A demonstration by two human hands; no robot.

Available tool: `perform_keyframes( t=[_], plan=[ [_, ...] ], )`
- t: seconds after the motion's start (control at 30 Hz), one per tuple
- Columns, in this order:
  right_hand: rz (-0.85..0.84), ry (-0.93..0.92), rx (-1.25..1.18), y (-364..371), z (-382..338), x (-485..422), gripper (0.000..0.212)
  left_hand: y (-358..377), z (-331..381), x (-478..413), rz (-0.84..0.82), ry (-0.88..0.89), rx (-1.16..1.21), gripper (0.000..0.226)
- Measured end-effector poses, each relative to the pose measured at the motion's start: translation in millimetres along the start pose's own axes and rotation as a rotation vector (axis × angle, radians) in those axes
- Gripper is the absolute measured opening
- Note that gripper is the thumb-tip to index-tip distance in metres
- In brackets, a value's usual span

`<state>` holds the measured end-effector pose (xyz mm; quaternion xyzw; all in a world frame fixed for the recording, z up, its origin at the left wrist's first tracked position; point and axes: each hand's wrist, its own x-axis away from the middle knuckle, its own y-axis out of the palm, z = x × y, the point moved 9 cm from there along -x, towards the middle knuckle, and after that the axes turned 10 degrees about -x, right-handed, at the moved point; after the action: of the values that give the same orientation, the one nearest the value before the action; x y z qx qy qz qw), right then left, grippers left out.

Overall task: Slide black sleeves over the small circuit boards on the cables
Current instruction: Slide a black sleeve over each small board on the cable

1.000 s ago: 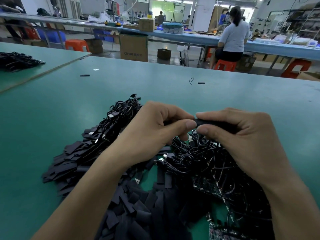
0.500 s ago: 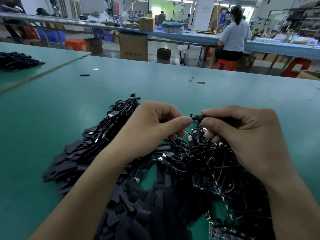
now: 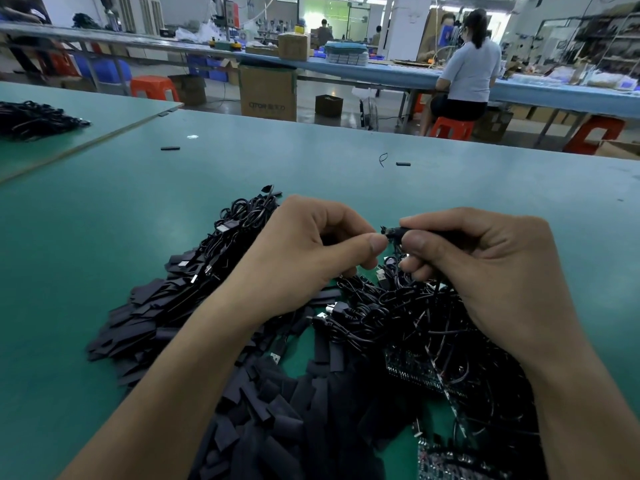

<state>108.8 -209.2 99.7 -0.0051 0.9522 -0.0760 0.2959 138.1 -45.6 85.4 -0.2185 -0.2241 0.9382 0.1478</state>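
The sleeve (image 3: 415,233) sits pinched in the right hand (image 3: 491,282), thumb and forefinger closed on it, with a small dark end poking out toward the left hand (image 3: 304,258). That end is probably the board or its wire stub, though it is too small and dark to tell. The left hand is closed narrow, thumb tip just beside that end; whether it grips anything I cannot tell.

Risks, as I judge them: a tilted board edge could catch the sleeve mouth and bunch it. Pulling on the thin wire instead of the board could strain the joint. The cable trails down into the tangle of cables (image 3: 398,306) below, so a snag there could jerk the work out of the pinch. Loose sleeves (image 3: 277,410) and bare boards (image 3: 415,372) lie close together on the bench (image 3: 104,237), so a dropped piece would be hard to find.
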Motion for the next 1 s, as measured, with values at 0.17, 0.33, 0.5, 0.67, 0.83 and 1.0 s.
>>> perform_keyframes(
  t=[0.17, 0.33, 0.5, 0.67, 0.83, 1.0],
  plan=[
    [0.028, 0.016, -0.096, 0, -2, 0, 0.008, 0, 0, 0, 0.002, -0.005, 0.046, 0.010],
    [-0.008, 0.030, -0.080, 4, -2, 0, 0.012, 3, 1, 1, -0.013, -0.009, 0.033, 0.010],
    [0.040, -0.001, -0.077, 5, -7, 1, 0.024, 5, -1, 0, -0.020, -0.018, 0.047, 0.009],
    [0.272, -0.037, -0.111, -15, -9, 1, 0.026, 5, -3, 0, 0.002, -0.020, 0.078, 0.010],
    [0.271, -0.054, -0.130, -5, -9, 2, 0.024, 5, -1, 0, 0.055, -0.004, 0.094, 0.009],
    [0.265, -0.078, -0.143, 0, -11, 4, 0.030, 4, 3, 1, 0.094, 0.009, 0.119, 0.007]
  ],
)
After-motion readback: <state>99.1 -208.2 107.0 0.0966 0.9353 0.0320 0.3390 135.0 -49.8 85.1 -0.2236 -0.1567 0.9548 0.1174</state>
